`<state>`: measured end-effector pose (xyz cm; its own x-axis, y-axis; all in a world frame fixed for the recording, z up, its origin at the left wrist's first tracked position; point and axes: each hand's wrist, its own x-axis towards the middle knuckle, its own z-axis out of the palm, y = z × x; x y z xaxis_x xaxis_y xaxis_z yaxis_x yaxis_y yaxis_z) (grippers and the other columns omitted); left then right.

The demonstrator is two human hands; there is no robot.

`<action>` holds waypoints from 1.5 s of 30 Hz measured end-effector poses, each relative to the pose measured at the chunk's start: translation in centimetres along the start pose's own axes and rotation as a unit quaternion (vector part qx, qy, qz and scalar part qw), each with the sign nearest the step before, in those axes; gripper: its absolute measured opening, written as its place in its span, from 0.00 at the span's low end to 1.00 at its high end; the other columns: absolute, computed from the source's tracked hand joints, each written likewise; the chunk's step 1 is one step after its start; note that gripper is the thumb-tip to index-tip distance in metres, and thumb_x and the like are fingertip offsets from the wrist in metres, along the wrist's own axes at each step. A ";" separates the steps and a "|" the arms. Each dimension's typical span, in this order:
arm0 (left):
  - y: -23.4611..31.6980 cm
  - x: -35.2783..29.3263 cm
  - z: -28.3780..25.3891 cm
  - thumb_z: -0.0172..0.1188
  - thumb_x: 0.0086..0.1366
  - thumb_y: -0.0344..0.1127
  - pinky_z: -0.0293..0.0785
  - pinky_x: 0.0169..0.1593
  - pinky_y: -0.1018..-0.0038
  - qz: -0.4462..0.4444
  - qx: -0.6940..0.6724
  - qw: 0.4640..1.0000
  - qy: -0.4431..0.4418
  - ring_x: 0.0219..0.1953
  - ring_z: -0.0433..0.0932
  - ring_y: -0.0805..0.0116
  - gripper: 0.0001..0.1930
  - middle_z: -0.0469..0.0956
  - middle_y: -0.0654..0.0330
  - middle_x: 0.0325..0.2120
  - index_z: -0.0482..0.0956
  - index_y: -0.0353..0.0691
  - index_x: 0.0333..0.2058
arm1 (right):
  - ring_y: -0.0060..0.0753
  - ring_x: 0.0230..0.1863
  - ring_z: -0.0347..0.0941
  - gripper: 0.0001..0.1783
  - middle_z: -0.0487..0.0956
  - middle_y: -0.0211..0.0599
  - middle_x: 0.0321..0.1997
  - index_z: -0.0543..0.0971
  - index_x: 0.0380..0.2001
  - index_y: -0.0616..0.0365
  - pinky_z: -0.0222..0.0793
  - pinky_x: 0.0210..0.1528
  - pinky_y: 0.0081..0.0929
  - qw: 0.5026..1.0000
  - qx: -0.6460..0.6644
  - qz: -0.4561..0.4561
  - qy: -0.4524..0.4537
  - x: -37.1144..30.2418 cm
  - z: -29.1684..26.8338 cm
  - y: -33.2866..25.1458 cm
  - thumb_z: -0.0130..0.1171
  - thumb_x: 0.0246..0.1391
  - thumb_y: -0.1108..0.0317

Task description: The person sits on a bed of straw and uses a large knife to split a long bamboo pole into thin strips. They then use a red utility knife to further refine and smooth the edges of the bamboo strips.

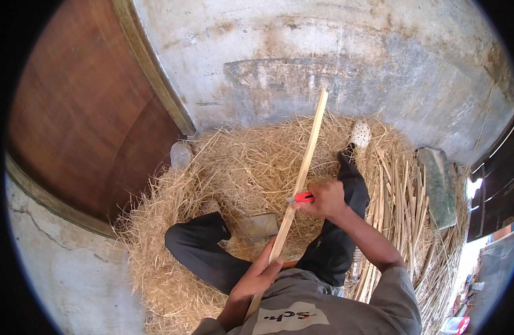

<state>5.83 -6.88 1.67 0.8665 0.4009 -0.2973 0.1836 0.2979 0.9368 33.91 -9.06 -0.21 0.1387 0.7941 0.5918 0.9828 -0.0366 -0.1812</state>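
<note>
A long pale wooden strip (311, 142) slants from my lap up and away toward the wall. My left hand (259, 274) is wrapped round its lower part, close to my body. Farther up the strip, my right hand (327, 199) grips a red utility knife (304, 197). The knife's blade lies against the strip, pointing left. Thin shavings and straw-like slivers (251, 162) cover the ground under the strip. My legs are spread on either side of it.
At the right lies a bundle of thin split sticks (399, 195), with a greenish stone slab (438, 187) beyond it. A flat block (257, 226) sits between my legs. A clear plastic bag (180, 154) lies by the brown door (84, 106). The concrete wall (346, 56) rises ahead.
</note>
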 end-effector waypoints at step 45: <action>0.4 2.0 -4.6 0.43 0.73 0.34 0.61 0.17 0.81 -0.068 -0.271 0.960 0.021 0.13 0.62 0.76 0.23 0.69 0.59 0.24 0.57 0.42 0.64 | 0.47 0.18 0.71 0.34 0.71 0.44 0.12 0.76 0.16 0.57 0.65 0.24 0.41 0.982 0.080 0.170 0.004 1.2 0.9 2.8 0.60 0.46 0.33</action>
<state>5.49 -2.02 0.60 0.8296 0.3577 -0.4287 0.0163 0.7520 0.6590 36.75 -7.66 -0.66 0.4568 0.7482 0.4811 0.8477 -0.2022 -0.4904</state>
